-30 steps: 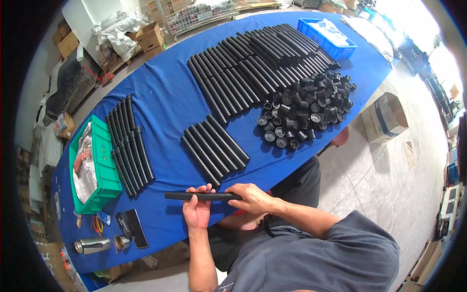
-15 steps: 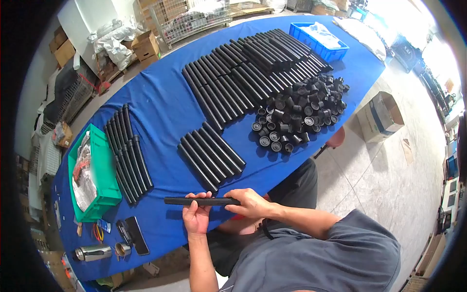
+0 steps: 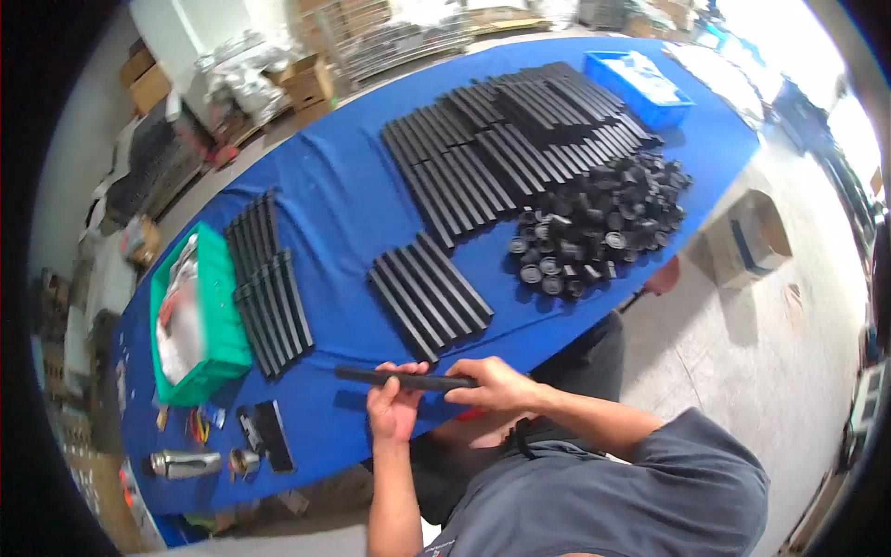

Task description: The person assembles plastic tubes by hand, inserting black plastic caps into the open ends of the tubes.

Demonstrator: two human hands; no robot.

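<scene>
A black tube [image 3: 408, 380] lies nearly level across both hands above the near edge of the blue-covered table [image 3: 334, 186]. My left hand [image 3: 393, 408] is wrapped round its middle, palm up. My right hand [image 3: 492, 383] grips its right end, which the fingers hide. Just beyond the hands, a small row of black tubes [image 3: 432, 295] lies on the cloth. Farther back is a larger stack of tubes [image 3: 501, 139], and beside it a heap of black caps [image 3: 603, 223]. More tubes [image 3: 269, 297] lie at the left.
A green crate [image 3: 223, 325] holding bags stands at the left, with a metal flask [image 3: 186, 464] and a black phone-like object [image 3: 274, 436] nearer. A blue basket [image 3: 664, 113] is at the far right corner. On the floor is a cardboard box [image 3: 752, 241].
The view has shifted, so the table and its contents appear farther right. Both hands still hold the tube, which now tilts slightly, its left end higher.
</scene>
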